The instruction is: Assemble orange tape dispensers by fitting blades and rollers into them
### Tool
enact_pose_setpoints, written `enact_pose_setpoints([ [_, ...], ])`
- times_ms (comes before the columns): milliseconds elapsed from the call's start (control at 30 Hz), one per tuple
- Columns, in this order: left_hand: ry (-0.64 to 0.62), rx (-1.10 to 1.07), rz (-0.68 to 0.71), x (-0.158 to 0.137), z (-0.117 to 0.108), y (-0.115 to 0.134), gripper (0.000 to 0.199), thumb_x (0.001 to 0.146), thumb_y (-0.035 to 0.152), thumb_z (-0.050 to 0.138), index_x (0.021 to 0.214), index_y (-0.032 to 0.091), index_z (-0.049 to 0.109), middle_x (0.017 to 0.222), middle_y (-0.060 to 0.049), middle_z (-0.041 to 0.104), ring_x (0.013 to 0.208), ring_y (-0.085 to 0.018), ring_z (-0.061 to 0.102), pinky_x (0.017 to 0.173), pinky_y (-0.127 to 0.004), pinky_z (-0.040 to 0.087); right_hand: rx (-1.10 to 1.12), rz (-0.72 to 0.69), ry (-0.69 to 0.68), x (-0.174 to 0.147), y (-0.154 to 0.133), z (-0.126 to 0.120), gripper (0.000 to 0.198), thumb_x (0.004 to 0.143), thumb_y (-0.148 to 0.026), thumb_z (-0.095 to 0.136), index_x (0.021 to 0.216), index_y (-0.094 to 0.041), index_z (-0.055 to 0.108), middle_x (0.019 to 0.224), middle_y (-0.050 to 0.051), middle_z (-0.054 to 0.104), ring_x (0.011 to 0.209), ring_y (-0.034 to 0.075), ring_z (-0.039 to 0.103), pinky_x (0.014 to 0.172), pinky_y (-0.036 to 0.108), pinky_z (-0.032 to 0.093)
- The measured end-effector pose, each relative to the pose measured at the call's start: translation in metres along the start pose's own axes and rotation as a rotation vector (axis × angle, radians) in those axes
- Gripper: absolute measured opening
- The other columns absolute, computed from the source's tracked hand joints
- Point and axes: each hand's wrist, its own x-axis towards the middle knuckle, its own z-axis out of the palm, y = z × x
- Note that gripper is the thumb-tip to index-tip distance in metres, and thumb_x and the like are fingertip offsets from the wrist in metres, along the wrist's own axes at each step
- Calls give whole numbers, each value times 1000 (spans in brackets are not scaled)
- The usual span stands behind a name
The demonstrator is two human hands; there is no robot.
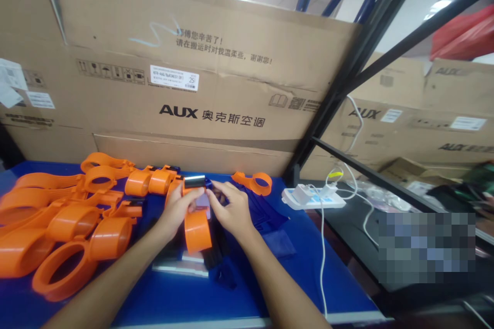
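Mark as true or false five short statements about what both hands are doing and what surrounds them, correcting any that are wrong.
1. The left hand holds an orange plastic tape dispenser with a black toothed strip. True.
2. The right hand is spread flat on the tabletop. False: the right hand is raised, its fingertips beside the end of the black toothed strip.
3. Most of the other orange plastic dispensers lie to the person's right. False: most lie to the left.
4. A white plastic power strip lies to the right of both hands. True.
5. The tabletop is bright green. False: the tabletop is blue.
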Motion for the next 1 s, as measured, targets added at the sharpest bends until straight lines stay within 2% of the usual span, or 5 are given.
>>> enact_pose_setpoints([
  [133, -19, 79, 64, 1, -3, 1, 29, 73, 30, 83, 77, 20, 57, 56, 8, 49, 43, -6, 40, 47, -20, 36, -54, -67, -65, 0, -2, -2, 29, 95, -30, 63, 121, -26, 77, 81, 5, 73, 68, 19, 63, 66, 32, 54],
  [400, -16, 51, 0, 2, -2, 0, 31, 72, 33, 81, 71, 19, 53, 56, 7, 48, 43, -6, 42, 47, -20, 37, -160, -226, -85, -2, 7, -4, 40, 98, -24, 58, 136, -23, 69, 89, 8, 75, 76, 21, 66, 73, 36, 58],
  [633, -17, 27, -3, 2, -2, -1, 32, 74, 33, 80, 71, 19, 51, 55, 8, 46, 43, -6, 41, 47, -19, 37, -278, -359, -54, -4, 9, -2, 41, 99, -18, 57, 140, -20, 65, 96, 9, 79, 77, 21, 66, 74, 35, 60],
  [1000, -22, -39, 10, 4, -2, -6, 31, 76, 32, 77, 71, 21, 49, 55, 8, 44, 44, -6, 40, 48, -20, 36, -348, -331, -40, -7, 5, 3, 45, 99, -16, 58, 144, -22, 63, 107, 7, 81, 75, 21, 63, 70, 35, 59],
])
